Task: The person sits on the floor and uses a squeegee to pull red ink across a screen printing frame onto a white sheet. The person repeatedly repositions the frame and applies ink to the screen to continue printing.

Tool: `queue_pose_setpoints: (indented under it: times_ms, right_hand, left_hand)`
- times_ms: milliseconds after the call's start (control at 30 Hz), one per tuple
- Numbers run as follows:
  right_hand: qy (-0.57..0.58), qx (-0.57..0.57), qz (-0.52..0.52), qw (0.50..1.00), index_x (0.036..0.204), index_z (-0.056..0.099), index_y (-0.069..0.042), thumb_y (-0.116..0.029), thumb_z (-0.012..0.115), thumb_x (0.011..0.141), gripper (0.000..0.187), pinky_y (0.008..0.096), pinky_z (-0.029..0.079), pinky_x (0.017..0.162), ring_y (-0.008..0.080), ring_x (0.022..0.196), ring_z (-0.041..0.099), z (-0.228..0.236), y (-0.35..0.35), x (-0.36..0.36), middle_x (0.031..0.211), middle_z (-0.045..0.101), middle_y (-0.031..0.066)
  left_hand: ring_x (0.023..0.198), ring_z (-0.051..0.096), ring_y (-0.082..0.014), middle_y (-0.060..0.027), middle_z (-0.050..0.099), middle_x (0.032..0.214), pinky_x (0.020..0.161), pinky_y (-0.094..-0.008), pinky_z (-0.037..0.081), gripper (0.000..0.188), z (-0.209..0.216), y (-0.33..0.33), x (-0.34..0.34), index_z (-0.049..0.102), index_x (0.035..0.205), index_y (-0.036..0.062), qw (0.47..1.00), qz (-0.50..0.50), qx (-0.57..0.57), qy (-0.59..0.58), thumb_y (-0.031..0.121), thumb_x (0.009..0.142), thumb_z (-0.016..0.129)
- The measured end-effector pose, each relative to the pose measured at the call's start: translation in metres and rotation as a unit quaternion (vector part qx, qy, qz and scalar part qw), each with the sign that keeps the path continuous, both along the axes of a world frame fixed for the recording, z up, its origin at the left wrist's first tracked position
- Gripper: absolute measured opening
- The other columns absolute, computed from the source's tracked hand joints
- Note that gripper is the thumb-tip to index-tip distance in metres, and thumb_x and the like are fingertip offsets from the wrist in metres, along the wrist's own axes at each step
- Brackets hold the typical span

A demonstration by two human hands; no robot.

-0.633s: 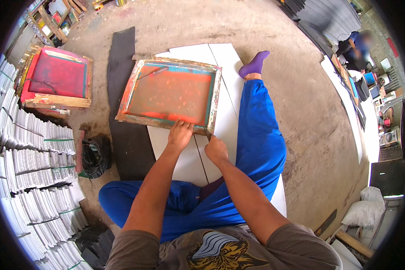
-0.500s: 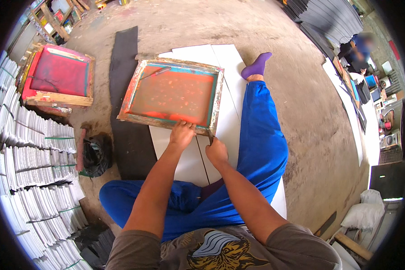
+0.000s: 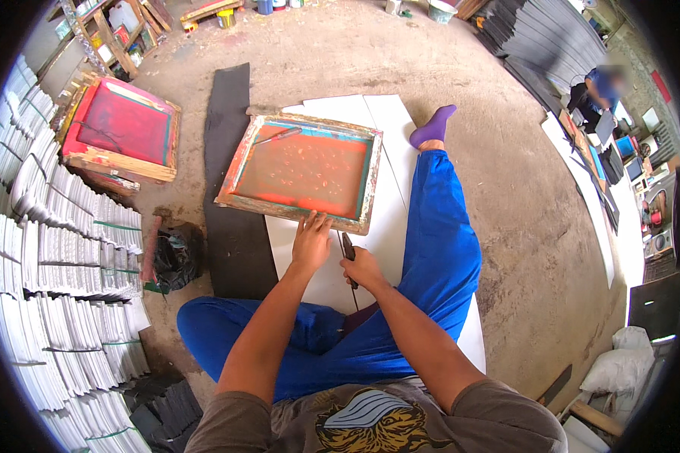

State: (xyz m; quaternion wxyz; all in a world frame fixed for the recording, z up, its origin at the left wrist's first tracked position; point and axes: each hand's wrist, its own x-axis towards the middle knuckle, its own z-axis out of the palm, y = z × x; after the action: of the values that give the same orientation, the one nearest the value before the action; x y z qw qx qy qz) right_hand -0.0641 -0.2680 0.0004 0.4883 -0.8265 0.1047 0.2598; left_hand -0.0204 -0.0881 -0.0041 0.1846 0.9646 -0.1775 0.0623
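A wooden screen-printing frame (image 3: pixel 295 208) with an orange-stained mesh lies before me on white sheets (image 3: pixel 302 260). My left hand (image 3: pixel 310 240) rests with outstretched fingers on its near rail. In my right hand (image 3: pixel 363 269) is a dark pair of pliers (image 3: pixel 348 249), tip pointing away from me, just below the frame's near right corner and apart from it. A thin screwdriver (image 3: pixel 282 137) with a reddish handle lies along the mesh's far left part.
A second, red-stained frame (image 3: pixel 125 124) sits at the far left, on a pile. Tied stacks of white sheets (image 3: pixel 68 279) line the left. A black strip (image 3: pixel 230 151) and a black plastic bag (image 3: pixel 177 257) lie nearby. A person (image 3: pixel 598 90) sits at the far right.
My right hand has drawn back from the frame's near edge, bringing the pliers into fuller view. My left hand's fingers have straightened on the rail. The whole view has shifted slightly.
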Motion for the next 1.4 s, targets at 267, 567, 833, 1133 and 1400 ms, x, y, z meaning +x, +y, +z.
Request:
queue_pose_setpoints:
  times_ms: [267, 567, 833, 1133, 1400]
  right_hand:
    - [0.036, 0.100, 0.024, 0.994, 0.092, 0.057, 0.003, -0.010, 0.065, 0.089, 0.016, 0.0360, 0.055, 0.049, 0.0218, 0.054, 0.066, 0.040, 0.009, -0.013, 0.069, 0.065, 0.0133]
    - [0.007, 0.128, 0.037, 0.991, 0.093, 0.056, 0.002, -0.009, 0.063, 0.088, 0.014, 0.0358, 0.054, 0.048, 0.0215, 0.055, 0.066, 0.054, 0.013, -0.020, 0.070, 0.064, 0.0132]
    - [0.071, 0.116, -0.016, 0.991, 0.096, 0.057, 0.001, -0.017, 0.065, 0.093, 0.020, 0.0363, 0.054, 0.048, 0.0215, 0.058, 0.067, 0.024, 0.004, -0.009, 0.072, 0.064, 0.0124]
    - [0.016, -0.184, 0.140, 0.973, 0.094, 0.064, 0.006, -0.027, 0.065, 0.091, 0.033, 0.0484, 0.059, 0.054, 0.0335, 0.070, 0.072, 0.028, -0.034, 0.046, 0.078, 0.069, 0.0189]
    - [0.026, -0.234, 0.161, 0.959, 0.100, 0.064, 0.007, -0.025, 0.064, 0.089, 0.034, 0.0485, 0.061, 0.058, 0.0372, 0.078, 0.073, 0.049, -0.033, 0.063, 0.091, 0.070, 0.0233]
  left_hand:
    - [0.147, 0.034, -0.0338, -0.0124, 0.045, 0.151, 0.119, -0.0532, 0.030, 0.064, 0.020, 0.018, -0.024, 0.050, 0.141, 0.0046, 0.992, 0.068, 0.033, 0.101, 0.019, 0.084, 0.076]
    - [0.148, 0.031, -0.0352, -0.0131, 0.034, 0.159, 0.119, -0.0532, 0.030, 0.075, 0.022, 0.023, -0.026, 0.043, 0.147, 0.0055, 0.989, 0.058, 0.093, 0.098, 0.021, 0.082, 0.078]
    - [0.148, 0.031, -0.0371, -0.0134, 0.029, 0.162, 0.119, -0.0548, 0.028, 0.081, 0.018, 0.013, -0.031, 0.041, 0.149, 0.0086, 0.992, 0.046, 0.065, 0.097, 0.021, 0.080, 0.081]
    - [0.153, 0.021, -0.0352, -0.0113, 0.021, 0.166, 0.121, -0.0555, 0.024, 0.087, 0.006, 0.005, -0.019, 0.033, 0.156, 0.0116, 0.986, 0.023, 0.106, 0.129, 0.027, 0.083, 0.078]
    - [0.154, 0.016, -0.0344, -0.0107, 0.018, 0.167, 0.120, -0.0576, 0.026, 0.090, 0.000, 0.002, -0.024, 0.029, 0.157, 0.0126, 0.988, 0.031, 0.094, 0.115, 0.029, 0.083, 0.077]
